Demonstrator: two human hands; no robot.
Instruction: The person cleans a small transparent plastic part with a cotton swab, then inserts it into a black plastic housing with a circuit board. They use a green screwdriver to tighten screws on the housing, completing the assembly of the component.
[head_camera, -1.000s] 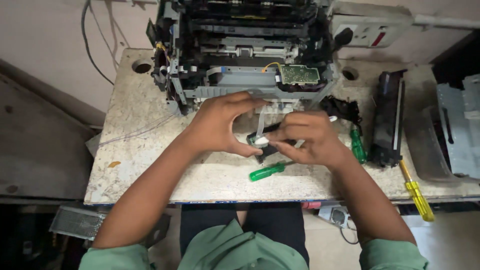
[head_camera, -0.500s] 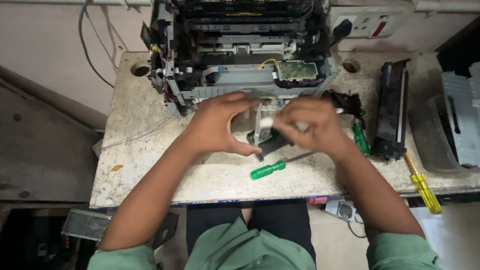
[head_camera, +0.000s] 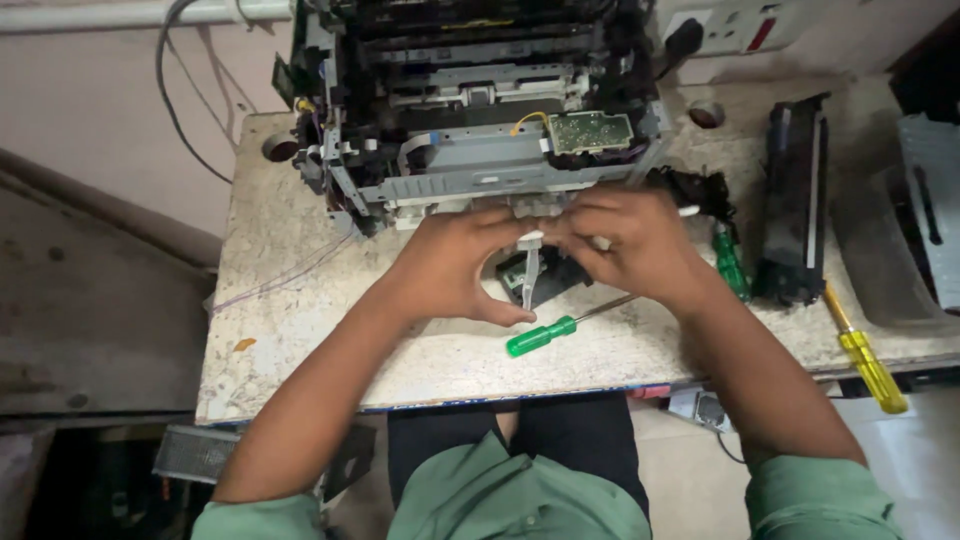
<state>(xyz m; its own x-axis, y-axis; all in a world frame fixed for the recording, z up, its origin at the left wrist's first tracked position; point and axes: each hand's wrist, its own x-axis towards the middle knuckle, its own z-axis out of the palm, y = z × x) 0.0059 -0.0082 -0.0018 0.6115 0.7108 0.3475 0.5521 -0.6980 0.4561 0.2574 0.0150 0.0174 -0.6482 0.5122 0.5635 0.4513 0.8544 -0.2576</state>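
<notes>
**Two hands on one small black part**

I see my left hand and right hand both grasping one black part with its white strip upright, just before the opened printer. Three screwdrivers lie on the desk: two green, one yellow.

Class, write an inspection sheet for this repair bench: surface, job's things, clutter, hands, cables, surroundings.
Surface: speckled stone bench, worn.
Job's things: opened printer; small black part with a white strip.
Clutter: green screwdriver, second green screwdriver, yellow screwdriver, black cartridge.
Hands: left hand and right hand both on the small part.
Cables: cable on the wall; thin wires across the bench.
Surroundings: wall socket, grey panel.
</notes>
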